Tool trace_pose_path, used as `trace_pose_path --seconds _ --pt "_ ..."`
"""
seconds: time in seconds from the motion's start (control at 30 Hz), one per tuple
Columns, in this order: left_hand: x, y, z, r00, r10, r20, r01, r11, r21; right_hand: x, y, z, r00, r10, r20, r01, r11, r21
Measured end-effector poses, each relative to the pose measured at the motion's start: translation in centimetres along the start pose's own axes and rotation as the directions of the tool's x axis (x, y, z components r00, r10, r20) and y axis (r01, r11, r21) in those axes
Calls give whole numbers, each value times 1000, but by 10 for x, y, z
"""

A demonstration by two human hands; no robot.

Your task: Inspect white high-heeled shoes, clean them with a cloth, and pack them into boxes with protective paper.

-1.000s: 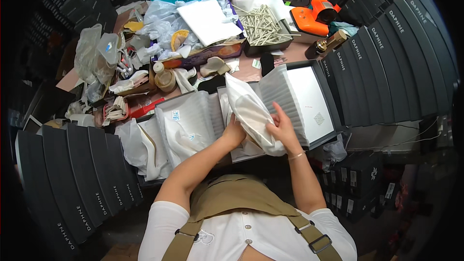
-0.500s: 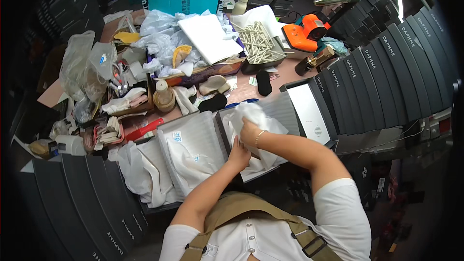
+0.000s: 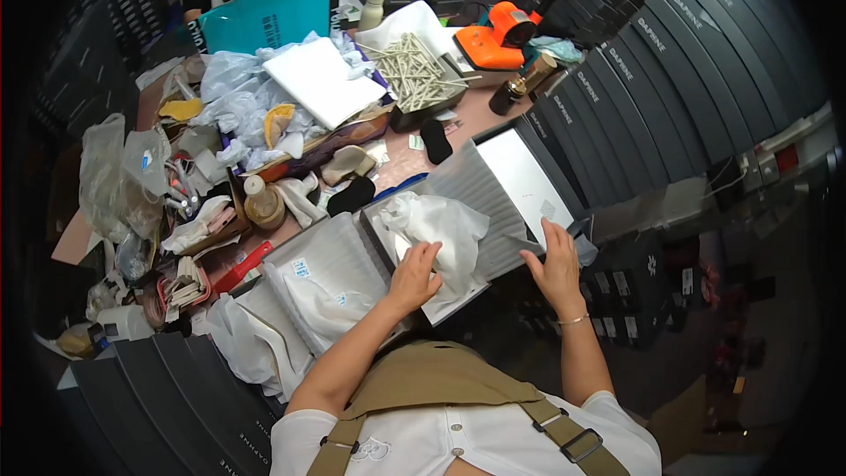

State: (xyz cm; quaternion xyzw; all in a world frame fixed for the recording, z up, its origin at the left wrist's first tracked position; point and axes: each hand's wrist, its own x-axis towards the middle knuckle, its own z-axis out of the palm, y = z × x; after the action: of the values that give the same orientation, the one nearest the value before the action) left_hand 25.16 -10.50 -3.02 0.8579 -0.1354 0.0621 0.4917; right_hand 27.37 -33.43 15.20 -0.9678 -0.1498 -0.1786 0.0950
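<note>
Cluttered pink tabletop (image 3: 404, 166); dark boxes (image 3: 627, 110) flank hands (image 3: 557, 275).

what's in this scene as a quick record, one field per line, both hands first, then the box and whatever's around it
left hand: fingers bent, thumb apart, at the near-left edge of the white wrapping
right hand: spread, beside the ribbed grey sheet; contact unclear
middle box: open, holding the white wrapping; what's inside the wrapping is hidden
far side: teal bag, pale sticks, orange device
right side: row of dark boxes
</note>
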Motion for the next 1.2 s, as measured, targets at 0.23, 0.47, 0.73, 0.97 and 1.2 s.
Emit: trace_pose_path --seconds 0.23,0.47,0.73,0.97,1.2 --pt "38 -15 64 973 121 199 -216 784 582 5 7 40 988 -143 61 149 984 -98" --pt "83 -51 36 938 201 281 -339 694 635 -7 14 42 995 -75 63 73 997 24" --pt "81 -54 39 968 89 235 -243 573 783 1 38 44 991 -132 35 122 972 203" --pt "89 -29 18 962 -159 223 36 879 475 7 47 39 976 -213 45 202 964 171" --pt "68 124 -31 955 187 -232 -63 887 457 -17 21 22 807 -587 73 379 608 698"
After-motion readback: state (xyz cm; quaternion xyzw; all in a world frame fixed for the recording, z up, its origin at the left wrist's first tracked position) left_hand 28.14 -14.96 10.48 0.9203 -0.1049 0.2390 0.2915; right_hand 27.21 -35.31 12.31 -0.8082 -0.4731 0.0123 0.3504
